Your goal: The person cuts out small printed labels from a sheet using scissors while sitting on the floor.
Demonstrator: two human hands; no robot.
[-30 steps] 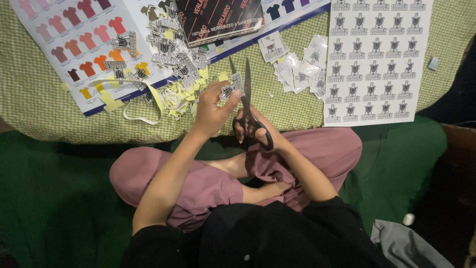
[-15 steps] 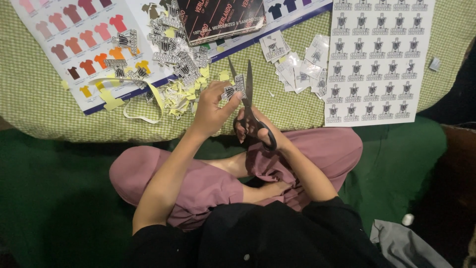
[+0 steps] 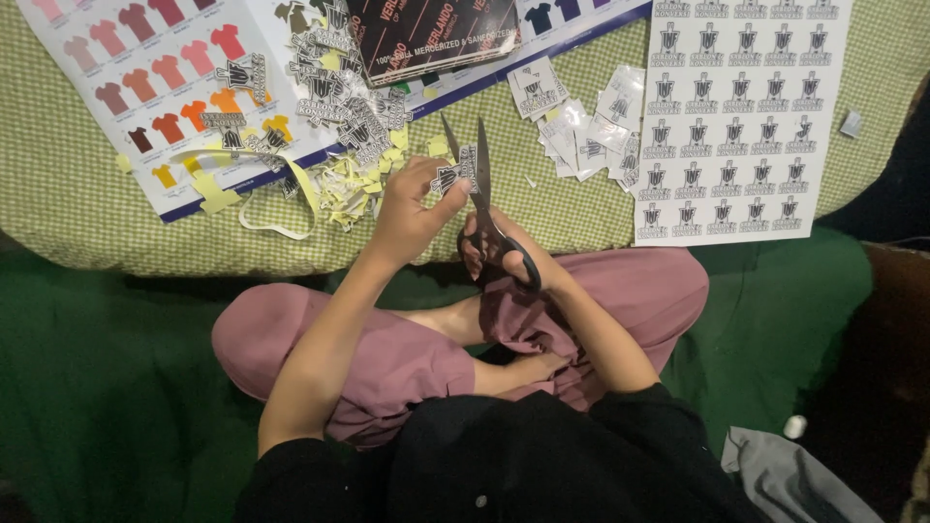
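Scissors [image 3: 481,208] sit in our right hand [image 3: 504,254], its grip clenched through the black handles, blades parted and pointing to twelve o'clock. Our left hand [image 3: 412,208] pinches a small printed sticker [image 3: 453,174] between the blades, above the green checked mat [image 3: 87,208]. We judge short snips best, turning the sticker rather than the scissors, fingertips outside the blades, cut pile [image 3: 339,116] at ten o'clock.

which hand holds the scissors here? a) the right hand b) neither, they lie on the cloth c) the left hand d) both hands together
a: the right hand has its fingers through the black handles of the scissors, blades open and pointing away, while the left hand pinches a small sticker piece by the blades.
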